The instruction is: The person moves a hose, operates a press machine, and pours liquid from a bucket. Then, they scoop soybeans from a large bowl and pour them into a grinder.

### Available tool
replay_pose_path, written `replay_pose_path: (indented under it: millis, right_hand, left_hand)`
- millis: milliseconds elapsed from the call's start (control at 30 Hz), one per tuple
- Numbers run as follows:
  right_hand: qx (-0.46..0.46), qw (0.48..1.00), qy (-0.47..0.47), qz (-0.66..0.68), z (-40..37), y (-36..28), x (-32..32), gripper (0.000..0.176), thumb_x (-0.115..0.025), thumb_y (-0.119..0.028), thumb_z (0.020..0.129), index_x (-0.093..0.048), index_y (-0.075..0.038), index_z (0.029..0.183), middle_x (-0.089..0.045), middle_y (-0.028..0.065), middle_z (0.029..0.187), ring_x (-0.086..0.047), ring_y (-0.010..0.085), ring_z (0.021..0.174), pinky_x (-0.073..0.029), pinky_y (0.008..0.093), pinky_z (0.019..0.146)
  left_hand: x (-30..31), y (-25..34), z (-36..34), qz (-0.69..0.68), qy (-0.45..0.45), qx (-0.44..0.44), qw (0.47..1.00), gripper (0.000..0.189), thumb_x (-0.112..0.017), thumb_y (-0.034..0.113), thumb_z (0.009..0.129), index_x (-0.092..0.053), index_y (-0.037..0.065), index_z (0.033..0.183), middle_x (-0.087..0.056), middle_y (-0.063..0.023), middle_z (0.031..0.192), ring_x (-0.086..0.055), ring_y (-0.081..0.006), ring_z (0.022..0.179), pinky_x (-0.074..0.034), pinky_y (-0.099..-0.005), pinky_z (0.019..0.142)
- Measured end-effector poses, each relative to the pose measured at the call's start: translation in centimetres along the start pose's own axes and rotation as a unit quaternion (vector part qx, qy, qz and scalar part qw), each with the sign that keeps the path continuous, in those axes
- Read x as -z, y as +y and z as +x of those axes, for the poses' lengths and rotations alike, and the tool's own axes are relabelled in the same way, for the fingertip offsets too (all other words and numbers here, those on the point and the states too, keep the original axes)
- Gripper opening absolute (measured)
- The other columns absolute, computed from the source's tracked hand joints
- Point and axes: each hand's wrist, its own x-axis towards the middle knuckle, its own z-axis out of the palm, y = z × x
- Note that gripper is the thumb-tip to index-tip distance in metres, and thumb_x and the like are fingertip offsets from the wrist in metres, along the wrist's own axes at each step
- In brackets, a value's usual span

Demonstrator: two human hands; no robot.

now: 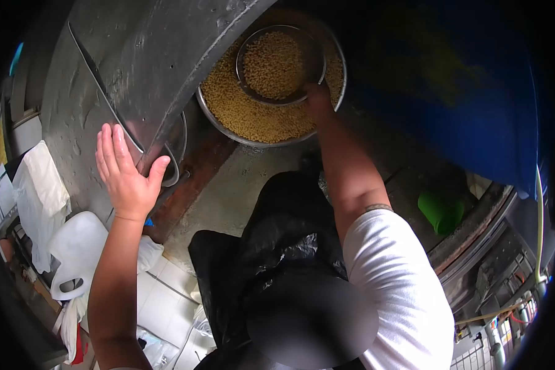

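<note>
My left hand (126, 176) rests flat, fingers spread, against the rim of a large tilted grey metal vessel (148, 68). My right hand (319, 98) grips the edge of a small metal bowl (279, 63) full of yellow grains. That bowl sits inside a wide metal basin (228, 126), also filled with the same yellow grains (243, 114). A black plastic apron (271, 259) covers my front below the arms.
A white plastic jug (77, 253) and white bags (40, 197) lie at the left. A big blue container (468, 92) fills the upper right. A green cup (441, 213) sits at the right near pipes and tiled flooring (166, 302).
</note>
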Motion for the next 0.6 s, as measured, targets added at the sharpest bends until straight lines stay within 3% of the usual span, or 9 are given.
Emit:
replay_pose_path:
  millis: [133,167,233,267,300,400,500,600]
  right_hand:
    - [0.013,1.000,0.000,-0.009,2.4,3.7,6.7,0.038,-0.063,0.003,0.089,-0.064,-0.001,0.126,-0.065,0.0120,0.113,-0.064,0.0265,0.105,-0.056,0.0433,0.086]
    - [0.191,0.914,-0.039,-0.356,3.2,5.4,10.8,0.040,-0.062,0.003,0.088,-0.062,-0.001,0.128,-0.065,0.0110,0.111,-0.064,0.0263,0.103,-0.056,0.0433,0.085]
    - [0.183,0.920,-0.044,-0.345,0.6,4.3,11.9,0.044,-0.061,0.003,0.088,-0.058,-0.001,0.131,-0.064,0.0108,0.111,-0.065,0.0271,0.100,-0.057,0.0440,0.085]
    - [0.079,0.981,-0.046,-0.170,-2.7,3.1,11.7,0.044,-0.060,0.003,0.087,-0.058,-0.001,0.131,-0.064,0.0118,0.111,-0.065,0.0280,0.101,-0.057,0.0447,0.086]
    - [-0.016,1.000,-0.012,0.019,-6.0,1.8,11.4,0.045,-0.060,0.003,0.087,-0.057,0.000,0.131,-0.064,0.0128,0.111,-0.065,0.0290,0.101,-0.057,0.0454,0.087]
    - [0.028,0.999,-0.040,0.009,-16.0,-0.4,13.3,0.055,-0.057,0.008,0.081,-0.053,0.001,0.136,-0.063,0.0174,0.115,-0.066,0.0333,0.102,-0.058,0.0471,0.084]
    - [0.013,0.993,-0.096,-0.074,-23.0,-0.2,17.6,0.060,-0.053,0.008,0.077,-0.050,0.002,0.137,-0.063,0.0176,0.114,-0.067,0.0348,0.096,-0.060,0.0482,0.076]
    - [-0.018,0.986,-0.120,-0.117,-32.0,0.9,18.8,0.055,-0.054,0.003,0.073,-0.054,0.002,0.128,-0.064,0.0155,0.101,-0.067,0.0308,0.082,-0.058,0.0449,0.065]
  left_hand:
    - [0.2,0.3,-0.1,0.007,-0.013,0.025,1.000,0.096,-0.069,0.061,0.090,-0.035,0.001,0.157,-0.037,-0.0267,0.160,-0.037,-0.0474,0.146,-0.031,-0.0588,0.118]
    - [0.2,0.4,-0.2,0.012,-0.017,0.035,0.999,0.096,-0.068,0.062,0.090,-0.035,0.002,0.158,-0.037,-0.0257,0.160,-0.037,-0.0466,0.146,-0.031,-0.0590,0.118]
    - [0.1,0.6,-0.3,0.028,-0.008,0.048,0.998,0.096,-0.068,0.063,0.090,-0.035,0.002,0.158,-0.037,-0.0243,0.161,-0.036,-0.0454,0.147,-0.030,-0.0593,0.118]
    - [0.1,0.7,-0.4,0.042,-0.011,0.057,0.997,0.097,-0.067,0.064,0.090,-0.035,0.003,0.158,-0.037,-0.0228,0.161,-0.036,-0.0442,0.148,-0.030,-0.0596,0.118]
    - [0.1,0.9,-0.5,0.054,-0.015,0.072,0.996,0.097,-0.066,0.066,0.090,-0.035,0.004,0.158,-0.037,-0.0211,0.162,-0.035,-0.0421,0.150,-0.030,-0.0599,0.118]
    - [1.6,1.9,-0.9,0.035,-0.049,0.110,0.992,0.099,-0.068,0.064,0.089,-0.029,0.009,0.162,-0.028,-0.0223,0.166,-0.028,-0.0405,0.154,-0.024,-0.0633,0.121]
    - [5.2,5.7,-6.1,-0.030,-0.024,0.153,0.987,0.098,-0.067,0.063,0.090,-0.029,0.009,0.162,-0.023,-0.0250,0.167,-0.024,-0.0453,0.153,-0.018,-0.0656,0.122]
    - [11.1,11.3,-16.7,-0.158,0.041,0.139,0.977,0.072,-0.072,0.037,0.093,-0.046,-0.003,0.148,-0.039,-0.0294,0.156,-0.042,-0.0487,0.139,-0.036,-0.0572,0.116]
